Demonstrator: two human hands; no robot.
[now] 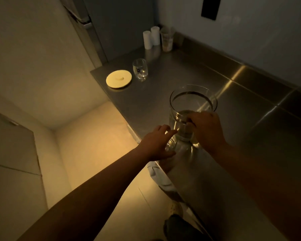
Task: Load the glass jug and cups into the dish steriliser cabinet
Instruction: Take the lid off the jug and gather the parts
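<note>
Right, early days here: nothing looks loaded yet, and I can't pick out the steriliser anywhere in this dim view. My right hand is closed around the handle of the jug, which stands near the front edge of the bench, upright, apparently still resting on it though I can't be sure it hasn't lifted a touch. My left hand is open, fingers spread, reaching toward the jug's base and hovering over a low cup just beside it; whether it touches that cup I can't tell. A second cup waits further back on the bench, well apart from the jug, next to a pale round lid. So by my reckoning the jug is the step in hand, and both cups are still to go. As for contents: the jug looks empty to me, just reflections ringing the glass, but the light is poor. The far cup shows a glint at the bottom, maybe a little water, maybe only glare. Two white cylinders and a plastic tumbler stand in the back corner.
</note>
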